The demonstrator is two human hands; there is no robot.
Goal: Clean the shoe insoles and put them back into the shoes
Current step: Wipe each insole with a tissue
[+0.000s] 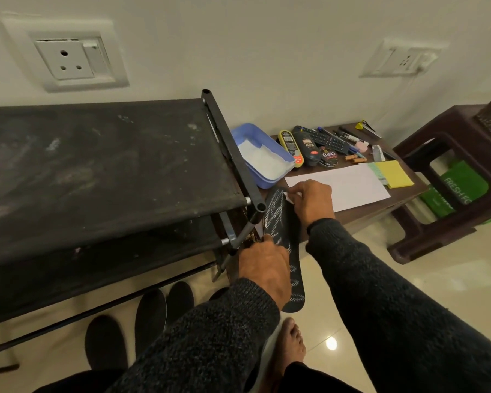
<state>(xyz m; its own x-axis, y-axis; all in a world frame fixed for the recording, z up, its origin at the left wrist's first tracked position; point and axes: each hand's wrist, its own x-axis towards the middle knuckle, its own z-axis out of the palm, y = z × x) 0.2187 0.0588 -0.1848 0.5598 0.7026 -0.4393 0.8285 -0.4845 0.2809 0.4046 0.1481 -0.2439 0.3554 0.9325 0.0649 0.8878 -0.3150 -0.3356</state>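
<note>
The patterned insole [281, 222] is held above the floor beside the desk [380, 205], gripped mid-length by the left hand [264, 268]; a white wipe [289, 197] is pinched at its toe by the right hand [312, 202]. It is judged light, flexible; best supported mid-length

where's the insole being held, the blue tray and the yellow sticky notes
insole [281, 219]: head view, on its patterned upper half between the two hands
blue tray [262, 181]: head view, on its near rim
yellow sticky notes [394, 173]: head view, on the middle of the top sheet
</note>
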